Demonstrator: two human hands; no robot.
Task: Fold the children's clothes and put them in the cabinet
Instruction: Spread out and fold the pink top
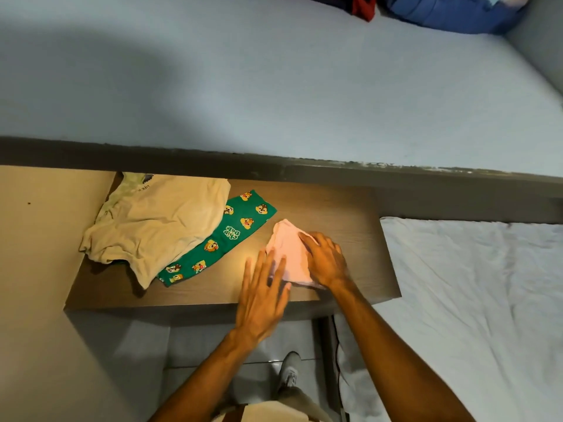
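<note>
Pink cloth (289,254) lies on the brown counter (329,208), near its front edge, and both my hands are on it. My left hand (263,296) lies flat with fingers straight, its tips pressing the near edge of the cloth. My right hand (324,258) lies on top of it, fingers spread; neither grip is clamped on anything. I think I am smoothing a fold. To do it well, I should press the crease flat, keep the edges lined up, and hold one side down while the other slides. Beside it, to the left, lie the green cartoon pants (237,229) with the cream shirt (158,226) partly on top. I cannot see the cabinet.
</note>
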